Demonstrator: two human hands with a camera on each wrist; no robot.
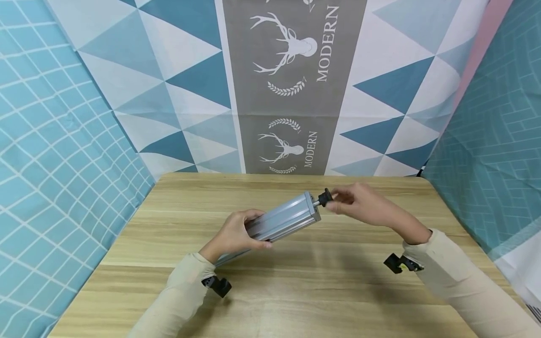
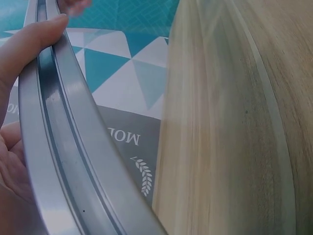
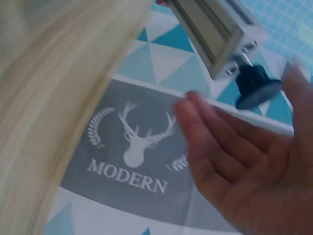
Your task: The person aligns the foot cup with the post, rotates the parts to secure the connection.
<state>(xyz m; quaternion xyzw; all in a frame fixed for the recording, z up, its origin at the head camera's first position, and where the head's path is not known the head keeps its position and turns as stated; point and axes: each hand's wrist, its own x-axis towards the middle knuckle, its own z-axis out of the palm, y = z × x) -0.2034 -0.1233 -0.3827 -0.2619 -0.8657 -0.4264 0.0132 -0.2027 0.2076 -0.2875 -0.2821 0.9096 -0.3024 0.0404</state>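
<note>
My left hand [image 1: 234, 233] grips a long silver aluminium profile bar [image 1: 291, 217] with grooved sides, its thumb lying along the near side. In the left wrist view the bar [image 2: 93, 161] runs down close past the camera, its slot facing up. The bar tilts up to the right, its lower end partly hidden by the left arm. From its square end plate [image 3: 238, 49] sticks a short metal rod with a black round foot [image 3: 255, 85]. Around that foot the fingers of my right hand [image 1: 357, 204] curve loosely, fingertips near it; in the right wrist view a gap shows between them.
A wooden table [image 1: 296, 291] lies beneath both hands. Behind it hangs a patterned cloth [image 1: 287, 145] with deer heads and triangles. Blue tiled-pattern sheets [image 1: 55, 155] stand at the sides. Each wrist wears a small black camera mount [image 1: 217, 285].
</note>
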